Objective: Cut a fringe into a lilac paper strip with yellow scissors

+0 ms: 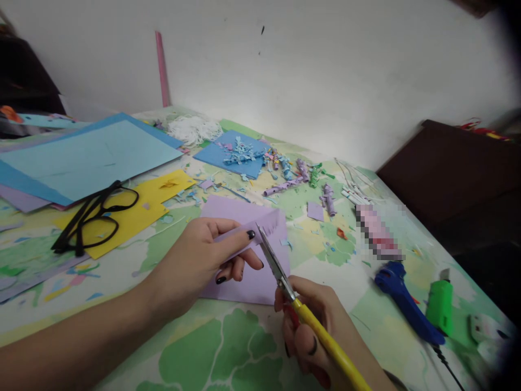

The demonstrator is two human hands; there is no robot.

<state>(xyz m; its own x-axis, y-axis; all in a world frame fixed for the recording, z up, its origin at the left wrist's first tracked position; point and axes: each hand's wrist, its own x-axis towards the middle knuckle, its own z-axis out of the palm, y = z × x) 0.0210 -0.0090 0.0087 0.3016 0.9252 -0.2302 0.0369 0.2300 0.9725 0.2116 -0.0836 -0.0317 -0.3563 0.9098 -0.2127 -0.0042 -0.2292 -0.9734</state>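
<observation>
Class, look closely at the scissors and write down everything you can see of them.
The scissors have slim, silvery blades, apparently metal, a pivot, and a long, smooth yellow handle; red parts show beneath it, partly hidden by fingers. The right hand grips them, blades slanting forward and leftward. Their tips are at the fringed part of a lilac paper strip held in the left hand. How far the blades are open is unclear.

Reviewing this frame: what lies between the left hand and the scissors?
A lilac paper strip; the head view shows the left hand pinching it, its fringed end at the scissors.
</observation>
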